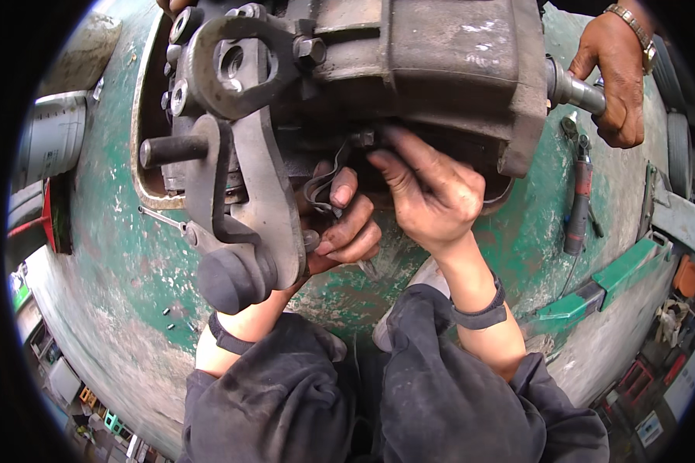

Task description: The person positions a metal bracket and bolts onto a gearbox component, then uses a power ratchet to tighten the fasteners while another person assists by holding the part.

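Observation:
A large grey cast-metal gearbox housing (455,77) fills the upper middle, lying in a rimmed tray. My left hand (351,231) is below it, behind a steel lever arm with a black rubber knob (232,279). Its curled fingers hold a thin bent metal bracket (324,185). My right hand (436,185) reaches up to the housing's underside, thumb and forefinger closed at a small bolt (364,139) by the bracket's upper end. The fingertips there are slightly blurred. At the right, another person's hand (622,81) grips the shaft (579,94) that sticks out of the housing.
A red and black ratchet tool (579,197) lies on the green floor at the right, near a green metal beam (610,287). A spanner (162,219) lies left of the lever. A pale bucket (58,131) stands at the far left. The tray's rim (139,139) surrounds the gearbox.

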### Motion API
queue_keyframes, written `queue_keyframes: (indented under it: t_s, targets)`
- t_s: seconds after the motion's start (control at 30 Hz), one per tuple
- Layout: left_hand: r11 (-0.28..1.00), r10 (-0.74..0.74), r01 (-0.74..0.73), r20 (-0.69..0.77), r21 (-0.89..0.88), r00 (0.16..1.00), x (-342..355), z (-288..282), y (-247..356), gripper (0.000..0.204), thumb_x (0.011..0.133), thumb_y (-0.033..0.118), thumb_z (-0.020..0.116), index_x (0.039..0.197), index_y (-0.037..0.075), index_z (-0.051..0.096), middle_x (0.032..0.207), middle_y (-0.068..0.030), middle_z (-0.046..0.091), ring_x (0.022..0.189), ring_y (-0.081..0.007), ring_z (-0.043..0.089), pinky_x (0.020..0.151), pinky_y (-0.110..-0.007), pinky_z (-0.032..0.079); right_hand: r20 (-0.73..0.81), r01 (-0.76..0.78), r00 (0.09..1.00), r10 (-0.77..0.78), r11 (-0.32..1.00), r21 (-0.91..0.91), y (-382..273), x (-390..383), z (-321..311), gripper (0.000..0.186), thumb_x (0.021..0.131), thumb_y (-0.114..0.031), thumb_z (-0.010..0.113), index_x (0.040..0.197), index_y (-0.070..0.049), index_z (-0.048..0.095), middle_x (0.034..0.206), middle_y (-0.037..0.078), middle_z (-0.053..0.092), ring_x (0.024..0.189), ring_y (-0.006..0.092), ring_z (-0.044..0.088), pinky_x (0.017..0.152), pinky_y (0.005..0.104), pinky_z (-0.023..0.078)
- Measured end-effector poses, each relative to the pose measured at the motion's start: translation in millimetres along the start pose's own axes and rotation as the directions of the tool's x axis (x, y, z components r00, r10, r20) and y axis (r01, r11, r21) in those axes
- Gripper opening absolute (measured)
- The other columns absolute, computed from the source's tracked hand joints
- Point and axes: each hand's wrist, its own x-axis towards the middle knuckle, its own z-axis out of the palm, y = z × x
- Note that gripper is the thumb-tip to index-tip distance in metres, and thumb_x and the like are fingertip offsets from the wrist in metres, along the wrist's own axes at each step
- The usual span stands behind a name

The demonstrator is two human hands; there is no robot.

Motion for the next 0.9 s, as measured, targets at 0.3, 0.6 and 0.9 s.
queue_keyframes:
  t_s: [0.3,0.6,0.9]
  targets:
    - [0.996,-0.011,0.025,-0.163,0.085,0.987,-1,-3,-4,0.045,0.101,0.055,0.033,0.102,0.017,0.057,0.055,0.0003,0.047,0.046,-0.0123,0.037,0.049,-0.027,0.027,-0.033,0.117,0.992,-0.122,0.986,-0.116,-2,3,2,0.024,0.076,0.005,0.072,0.099,0.002,0.066,0.076,0.012,0.068,0.061,0.0247,0.068,0.053,0.0309,0.054]
    - [0.832,0.384,0.125,-0.723,0.541,0.574,-26,-14,5,0.030,0.094,0.039,0.058,0.105,0.011,0.060,0.079,0.0002,0.060,0.061,-0.0106,0.052,0.051,-0.022,0.036,0.183,0.048,0.983,0.002,0.962,-0.270,-17,3,-6,0.024,0.084,-0.003,0.070,0.102,0.007,0.057,0.064,0.011,0.062,0.049,0.0265,0.063,0.041,0.0327,0.047]
    - [0.845,0.221,0.038,-0.414,0.533,0.883,-28,0,21,0.036,0.090,0.035,0.063,0.091,-0.001,0.059,0.077,-0.0074,0.060,0.054,-0.0140,0.052,0.046,-0.024,0.038,0.186,-0.273,0.944,0.272,0.962,-0.022,-28,3,1,0.011,0.091,-0.004,0.061,0.089,0.003,0.053,0.058,0.014,0.057,0.052,0.0298,0.062,0.044,0.0365,0.046]
